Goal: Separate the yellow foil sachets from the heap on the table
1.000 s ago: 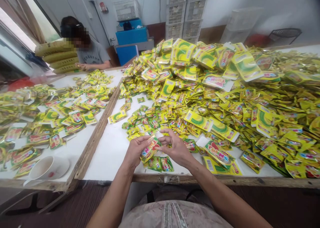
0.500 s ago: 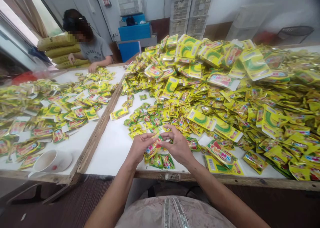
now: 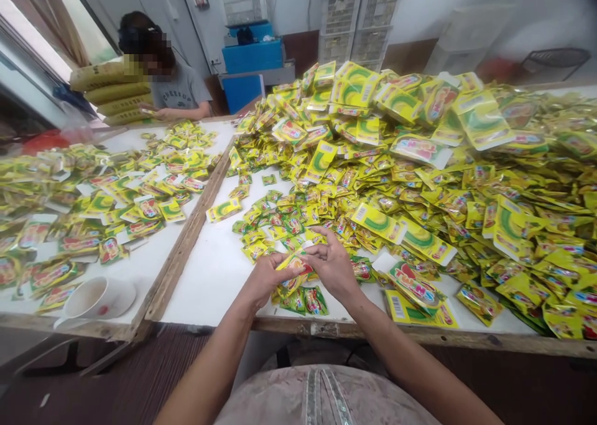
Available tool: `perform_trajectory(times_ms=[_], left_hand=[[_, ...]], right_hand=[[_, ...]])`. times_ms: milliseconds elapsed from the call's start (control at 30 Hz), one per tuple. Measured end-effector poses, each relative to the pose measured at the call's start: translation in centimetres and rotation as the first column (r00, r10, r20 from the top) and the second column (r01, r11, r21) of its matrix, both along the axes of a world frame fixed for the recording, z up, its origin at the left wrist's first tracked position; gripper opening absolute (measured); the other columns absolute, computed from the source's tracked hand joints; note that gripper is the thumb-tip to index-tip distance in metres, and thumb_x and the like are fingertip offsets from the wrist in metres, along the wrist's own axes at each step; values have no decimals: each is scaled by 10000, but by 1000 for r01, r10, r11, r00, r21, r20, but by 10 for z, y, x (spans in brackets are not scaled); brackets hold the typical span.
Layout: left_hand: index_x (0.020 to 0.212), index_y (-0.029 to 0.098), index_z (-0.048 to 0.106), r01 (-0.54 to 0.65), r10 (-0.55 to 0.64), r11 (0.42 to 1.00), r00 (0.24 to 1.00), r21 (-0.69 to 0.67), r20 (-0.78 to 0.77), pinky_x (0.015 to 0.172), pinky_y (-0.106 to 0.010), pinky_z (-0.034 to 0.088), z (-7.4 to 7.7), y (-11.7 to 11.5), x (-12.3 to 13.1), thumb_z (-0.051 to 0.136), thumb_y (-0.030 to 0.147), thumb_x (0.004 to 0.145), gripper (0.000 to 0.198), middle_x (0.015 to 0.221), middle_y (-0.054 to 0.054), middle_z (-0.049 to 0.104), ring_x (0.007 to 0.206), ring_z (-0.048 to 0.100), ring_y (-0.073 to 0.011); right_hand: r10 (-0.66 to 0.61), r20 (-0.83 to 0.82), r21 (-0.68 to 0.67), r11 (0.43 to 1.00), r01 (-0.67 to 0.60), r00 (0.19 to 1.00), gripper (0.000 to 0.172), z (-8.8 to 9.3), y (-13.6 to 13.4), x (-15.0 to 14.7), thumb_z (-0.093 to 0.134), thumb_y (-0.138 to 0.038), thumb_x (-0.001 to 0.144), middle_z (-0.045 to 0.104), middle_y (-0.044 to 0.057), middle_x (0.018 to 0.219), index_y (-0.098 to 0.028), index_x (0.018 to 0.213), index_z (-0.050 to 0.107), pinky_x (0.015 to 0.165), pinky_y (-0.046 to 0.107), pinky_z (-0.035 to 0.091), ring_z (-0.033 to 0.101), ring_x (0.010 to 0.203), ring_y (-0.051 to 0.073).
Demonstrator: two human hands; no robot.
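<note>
Yellow held packet, long axis slanting up-right.

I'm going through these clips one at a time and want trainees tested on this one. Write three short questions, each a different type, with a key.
1. True or false: the white cup stands to the right of the long wooden strip, as the camera sees it.

2. What is between the left hand and the right hand?
A) the white cup
B) a printed yellow packet
C) a blue box

3. Fill in: the co-worker wears a ____ shirt.

Key:
1. False; it stands to the left.
2. B
3. grey
</note>
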State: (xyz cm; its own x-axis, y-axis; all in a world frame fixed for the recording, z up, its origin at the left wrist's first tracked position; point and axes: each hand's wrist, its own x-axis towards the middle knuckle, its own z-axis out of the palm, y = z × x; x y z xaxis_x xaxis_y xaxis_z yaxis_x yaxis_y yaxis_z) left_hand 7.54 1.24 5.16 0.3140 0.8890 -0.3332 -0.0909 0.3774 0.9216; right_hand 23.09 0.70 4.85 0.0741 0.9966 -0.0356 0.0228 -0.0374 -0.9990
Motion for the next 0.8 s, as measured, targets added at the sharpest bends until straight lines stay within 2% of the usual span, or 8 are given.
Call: perform_trajectory(times_ms=[133, 333, 467, 533, 567, 633, 700, 800], left_hand=[[741, 159, 719, -22, 24, 999, 999, 37, -44, 574, -251, 449, -8, -6, 3, 768, 335, 594, 235, 689, -14, 700, 601, 602, -167], [794, 110, 689, -304, 315, 948, 936, 90, -155, 548, -282, 464, 5, 28, -40, 776, 306, 555, 321, 710, -55, 694, 573, 586, -173], [1199, 178, 453, -672, 774, 602, 623, 431, -111, 877, -233, 410, 54, 73, -114, 621, 289, 760, 483, 1193, 1, 564, 1007, 524, -113], [1266, 156, 380, -639, 941, 307, 316, 705, -123, 958, -276, 359, 73, 80, -133, 720, 256, 675, 689, 1265, -35, 503, 1125, 457, -158], [1244, 148, 415, -548, 953, 284, 250, 787, -170, 954, -299, 362, 77, 78, -134, 742, 270, 651, 689, 1232, -45, 524, 1108, 470, -180], [1076, 144, 564, -329, 838, 532, 335, 780, -430, 858, -325, 416, 70, 62, -118, 724, 340, 659, 487, 1058, -46, 611, 930, 555, -195], [840, 156, 637, -29, 466, 850, 510, 527, -723, 706, -317, 442, 49, 38, -88, 664, 404, 697, 287, 853, -40, 647, 705, 571, -182], [764, 172, 625, 340, 160, 888, 401, 309, -902, 669, -319, 408, 11, 2, -42, 694, 466, 633, 329, 778, -68, 624, 758, 559, -237]], right_hand=[[65, 257, 44, 996, -79, 964, 570, 4, 3, 2, 644, -194, 661, 671, -20, 723, -225, 1193, 443, 619, 276, 486, 624, 626, 146], [-42, 188, 83, 996, 26, 981, 399, 3, 6, 16, 568, -274, 756, 695, 43, 844, -191, 1133, 468, 682, 316, 511, 655, 744, 174], [-52, 464, 188, 981, -40, 884, 184, 0, -6, 37, 538, -243, 783, 704, 45, 830, -203, 959, 575, 740, 343, 487, 656, 802, 199], [4, 604, 199, 968, -156, 797, 130, -2, -15, 43, 528, -196, 787, 707, 43, 843, -206, 893, 605, 784, 364, 462, 647, 846, 209], [39, 657, 195, 956, -219, 752, 131, -3, -19, 44, 523, -176, 791, 707, 43, 858, -206, 881, 614, 799, 373, 451, 639, 863, 212], [102, 732, 177, 926, -333, 674, 146, -5, -27, 42, 522, -151, 793, 701, 54, 889, -199, 884, 626, 800, 374, 443, 622, 879, 215], [163, 784, 140, 894, -426, 599, 165, -6, -31, 37, 554, -138, 778, 691, 68, 913, -190, 915, 629, 789, 360, 446, 604, 897, 221], [241, 862, 32, 852, -523, 446, 270, -10, -35, 30, 644, -100, 702, 677, 89, 928, -169, 962, 623, 785, 356, 441, 579, 911, 243]])
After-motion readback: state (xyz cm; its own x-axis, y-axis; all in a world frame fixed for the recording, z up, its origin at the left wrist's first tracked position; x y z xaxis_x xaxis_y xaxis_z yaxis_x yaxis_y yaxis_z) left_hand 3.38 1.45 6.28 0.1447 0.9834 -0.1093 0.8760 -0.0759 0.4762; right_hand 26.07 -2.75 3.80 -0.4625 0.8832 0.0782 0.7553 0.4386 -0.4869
